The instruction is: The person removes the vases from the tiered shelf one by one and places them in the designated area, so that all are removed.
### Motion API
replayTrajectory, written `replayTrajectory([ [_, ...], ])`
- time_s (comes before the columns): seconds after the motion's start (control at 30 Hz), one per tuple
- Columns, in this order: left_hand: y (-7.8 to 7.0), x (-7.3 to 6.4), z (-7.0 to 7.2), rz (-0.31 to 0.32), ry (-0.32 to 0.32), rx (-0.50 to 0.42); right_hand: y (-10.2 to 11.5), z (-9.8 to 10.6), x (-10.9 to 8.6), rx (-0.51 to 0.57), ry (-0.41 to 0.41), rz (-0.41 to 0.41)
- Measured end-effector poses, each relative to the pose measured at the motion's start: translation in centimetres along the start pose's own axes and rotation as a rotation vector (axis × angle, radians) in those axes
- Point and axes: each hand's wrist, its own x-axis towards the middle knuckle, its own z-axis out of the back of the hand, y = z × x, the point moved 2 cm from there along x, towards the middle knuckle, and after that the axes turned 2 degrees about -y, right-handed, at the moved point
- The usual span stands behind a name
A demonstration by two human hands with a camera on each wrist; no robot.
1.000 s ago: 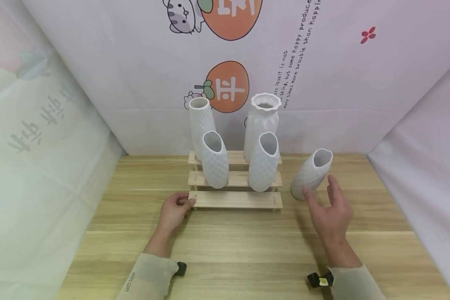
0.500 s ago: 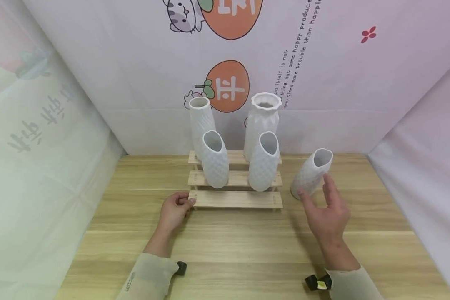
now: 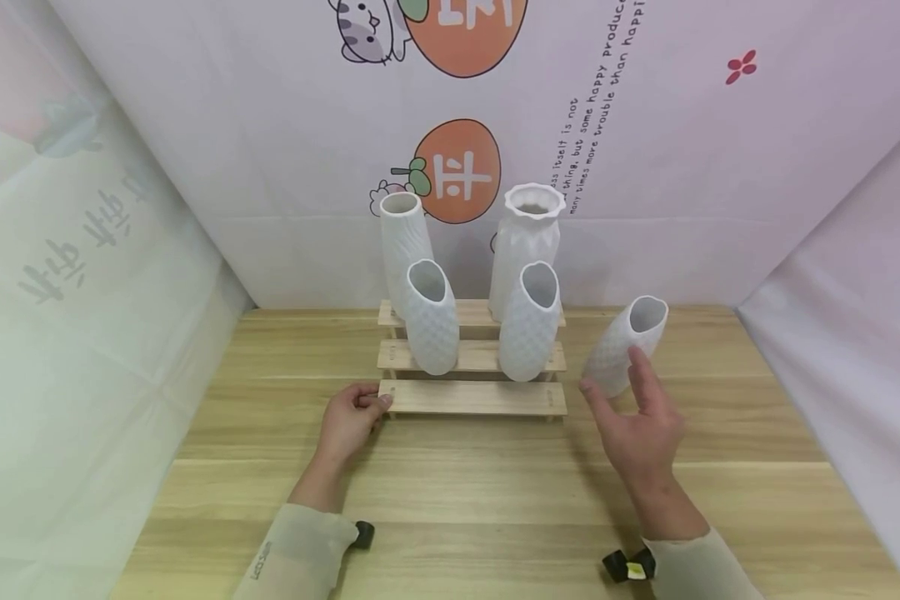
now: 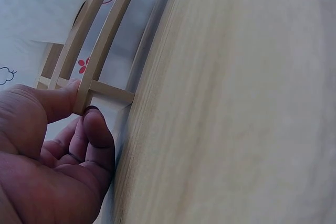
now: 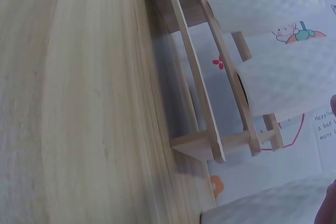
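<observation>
Left grip (image 3: 347, 422): pinches the wooden three-tier rack (image 3: 472, 398) at its front left corner.
Right grip (image 3: 641, 433): spread wide before the slant-mouthed vase (image 3: 615, 352), contact unclear.
Vase: white, diamond-textured, on the tabletop (image 3: 480, 483) right of the rack, partly hidden by fingers.
Right-wrist view: hand mostly cut off.

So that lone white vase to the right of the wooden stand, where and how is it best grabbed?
Probably round the middle of the vase, below its slanted opening, coming from the near side, where the right hand is. The body is rounded, so thumb and fingers could wrap opposite sides; it stands on the table apart from the wooden stand, leaving room.
</observation>
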Motion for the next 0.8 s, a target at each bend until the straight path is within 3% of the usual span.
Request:
replayTrajectory([
  [0.2,0.2,0.0,0.0,-0.001,0.005,-0.004,-0.7,-0.7,-0.6,-0.013,0.023,-0.017],
  [0.53,0.4,0.1,0.0,0.004,0.000,-0.006,1.2,-1.7,-0.6,0.011,0.067,-0.048],
  [0.8,0.4,0.3,0.0,0.000,0.001,0.001,0.7,-2.9,-0.7,0.004,0.103,-0.030],
])
